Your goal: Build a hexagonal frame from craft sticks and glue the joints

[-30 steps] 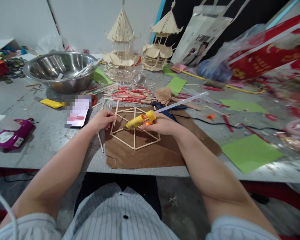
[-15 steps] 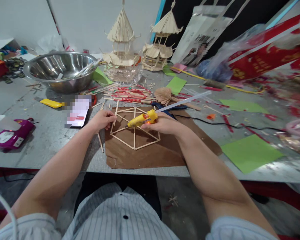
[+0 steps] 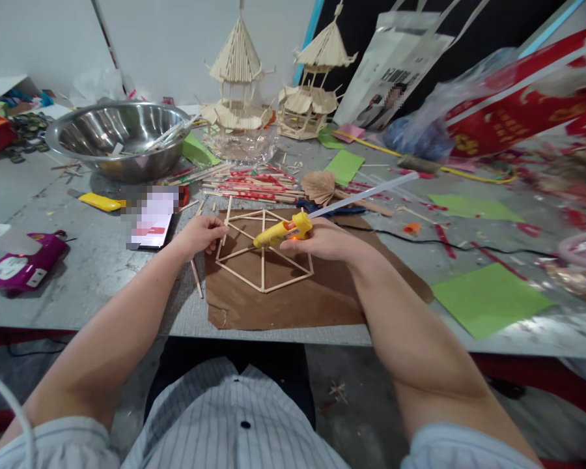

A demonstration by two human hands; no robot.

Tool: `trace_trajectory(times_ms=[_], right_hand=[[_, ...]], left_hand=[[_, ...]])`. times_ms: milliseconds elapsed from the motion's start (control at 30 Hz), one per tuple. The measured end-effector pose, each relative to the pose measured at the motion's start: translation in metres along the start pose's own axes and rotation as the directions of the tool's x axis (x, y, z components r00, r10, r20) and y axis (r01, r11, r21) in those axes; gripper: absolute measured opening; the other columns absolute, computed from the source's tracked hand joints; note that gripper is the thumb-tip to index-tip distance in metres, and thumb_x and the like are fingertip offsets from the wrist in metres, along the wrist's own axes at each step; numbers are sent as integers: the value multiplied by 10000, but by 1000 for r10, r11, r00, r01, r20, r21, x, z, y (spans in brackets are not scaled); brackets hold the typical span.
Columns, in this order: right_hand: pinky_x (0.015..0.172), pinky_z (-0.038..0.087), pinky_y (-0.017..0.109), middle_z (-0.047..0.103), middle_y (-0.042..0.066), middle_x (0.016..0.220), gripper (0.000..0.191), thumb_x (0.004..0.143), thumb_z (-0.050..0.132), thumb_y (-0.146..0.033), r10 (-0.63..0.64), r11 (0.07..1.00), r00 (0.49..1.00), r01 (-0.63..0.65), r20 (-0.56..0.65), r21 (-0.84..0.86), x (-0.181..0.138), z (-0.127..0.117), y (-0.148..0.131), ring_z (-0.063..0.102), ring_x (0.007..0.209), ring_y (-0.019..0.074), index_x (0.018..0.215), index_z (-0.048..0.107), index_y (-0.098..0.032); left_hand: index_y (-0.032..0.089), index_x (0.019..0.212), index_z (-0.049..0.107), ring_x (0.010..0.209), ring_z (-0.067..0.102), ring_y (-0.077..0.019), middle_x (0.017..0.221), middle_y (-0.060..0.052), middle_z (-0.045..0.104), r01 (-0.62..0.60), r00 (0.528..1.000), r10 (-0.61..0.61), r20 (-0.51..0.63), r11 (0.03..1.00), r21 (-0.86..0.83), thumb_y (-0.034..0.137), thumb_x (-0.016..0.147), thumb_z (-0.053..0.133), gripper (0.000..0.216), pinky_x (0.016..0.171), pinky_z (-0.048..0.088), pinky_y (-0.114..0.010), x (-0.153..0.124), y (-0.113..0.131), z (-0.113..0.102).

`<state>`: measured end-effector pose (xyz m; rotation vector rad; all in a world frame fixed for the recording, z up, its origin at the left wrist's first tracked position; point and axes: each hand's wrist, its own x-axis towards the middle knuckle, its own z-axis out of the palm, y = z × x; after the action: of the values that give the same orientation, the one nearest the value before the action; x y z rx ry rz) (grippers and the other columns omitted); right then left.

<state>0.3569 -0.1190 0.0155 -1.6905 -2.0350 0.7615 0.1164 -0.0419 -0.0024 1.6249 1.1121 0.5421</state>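
A six-sided frame of thin wooden sticks [image 3: 288, 281] with spokes meeting in the middle lies on a brown sheet [image 3: 332, 299]. My right hand [image 3: 329, 242] is wrapped round a yellow hot glue gun [image 3: 286, 229]. A long clear glue stick [image 3: 366, 194] juts from its back, and its nozzle is over the centre of the frame; whether it touches cannot be made out. At the frame's left edge, the fingers of my left hand [image 3: 202, 234] are pinched together by an upright-looking wooden stick [image 3: 228, 212]. What exactly they hold is partly hidden.
Behind the sheet lie red-patterned sticks [image 3: 258, 185] and blue-handled scissors [image 3: 342, 210]. Leftward are a phone [image 3: 153, 218], a yellow utility knife [image 3: 100, 202] and a steel bowl [image 3: 122, 159]. Two stick pagodas [image 3: 237, 58] stand at the back. A black cord [image 3: 420, 238] runs right, past green paper [image 3: 491, 299].
My right hand has shifted the glue gun slightly to the right, its nozzle moving along with it. My left hand and the stick frame have stayed in place.
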Motion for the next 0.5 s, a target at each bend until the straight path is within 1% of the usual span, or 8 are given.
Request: trace_trajectory(times_ms=[200, 500], right_hand=[[564, 391, 257, 589, 10, 682, 373, 622, 576, -503, 5, 1000, 1000, -5, -4, 23, -1, -2, 0, 520, 623, 145, 777, 640, -170], [601, 420, 275, 611, 20, 718, 369, 622, 576, -510, 28, 999, 1000, -28, -15, -23, -1, -6, 2, 543, 658, 165, 774, 641, -180]], left_hand=[[134, 645, 494, 332, 397, -31, 410, 65, 429, 0, 1000, 0, -8, 1000, 3, 234, 718, 551, 137, 329, 318, -128, 0, 1, 0], [139, 645, 498, 340, 399, -37, 414, 63, 425, -10, 1000, 10, -3, 1000, 13, 237, 719, 544, 131, 328, 319, -131, 2, -2, 0]])
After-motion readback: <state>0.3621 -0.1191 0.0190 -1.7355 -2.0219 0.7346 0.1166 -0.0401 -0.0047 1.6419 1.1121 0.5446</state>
